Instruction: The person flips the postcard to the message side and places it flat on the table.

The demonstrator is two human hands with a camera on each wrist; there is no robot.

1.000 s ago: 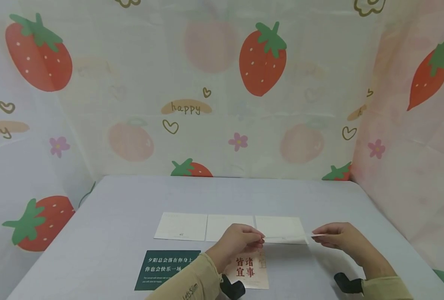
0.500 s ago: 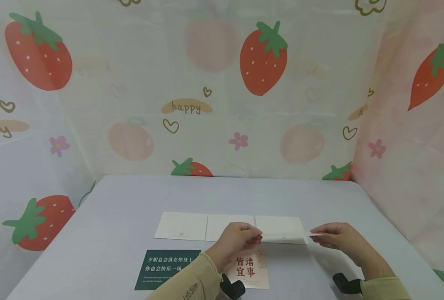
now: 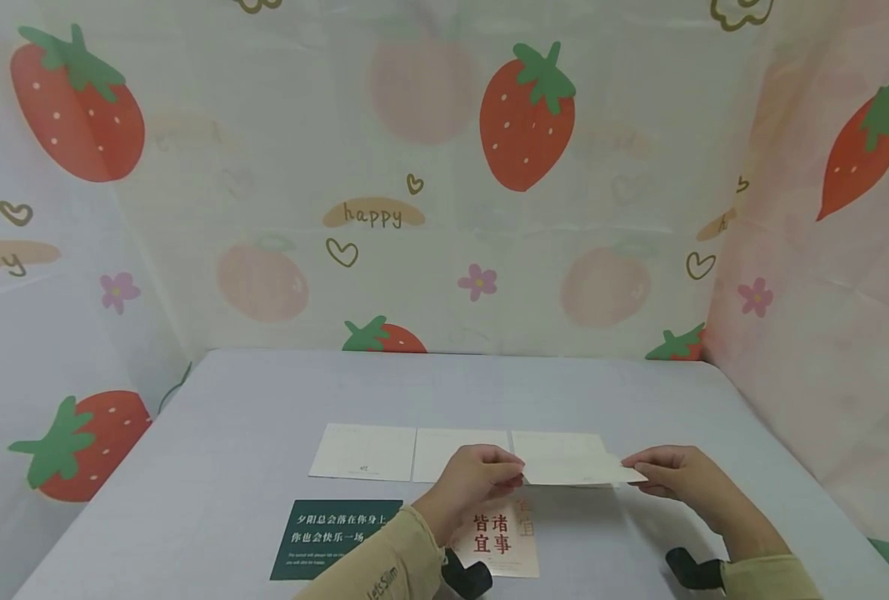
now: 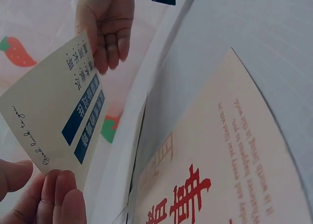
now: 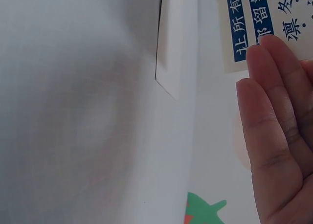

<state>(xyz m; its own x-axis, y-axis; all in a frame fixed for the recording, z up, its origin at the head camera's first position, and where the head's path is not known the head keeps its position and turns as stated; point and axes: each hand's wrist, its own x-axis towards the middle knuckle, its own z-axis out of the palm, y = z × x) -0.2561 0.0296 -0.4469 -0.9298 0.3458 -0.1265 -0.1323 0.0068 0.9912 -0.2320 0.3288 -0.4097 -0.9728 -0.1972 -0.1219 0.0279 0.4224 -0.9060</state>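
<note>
A cream postcard (image 4: pixel 49 106) with blue printed lettering and a line of handwriting-style script is stretched between both hands, above the table. My left hand (image 3: pixel 477 475) pinches one end between thumb and fingers; my right hand (image 3: pixel 680 475) pinches the opposite end. In the head view the held postcard overlaps the right one of three pale cards lying in a row: left card (image 3: pixel 362 452), middle card (image 3: pixel 451 446), right card (image 3: pixel 556 444). Beneath my left forearm lie a dark green postcard (image 3: pixel 324 533) and a cream postcard with red characters (image 3: pixel 492 537), both partly covered.
A white cloth covers the table (image 3: pixel 264 392). Behind it hangs a strawberry-print curtain (image 3: pixel 429 275), which continues along both sides. Black wrist mounts (image 3: pixel 468 575) show at both sleeves.
The held postcard has tilted: its right end, earlier a thin sliver, now shows a broader pale face. Both hands stay almost in place, and the cards on the table have not moved.
</note>
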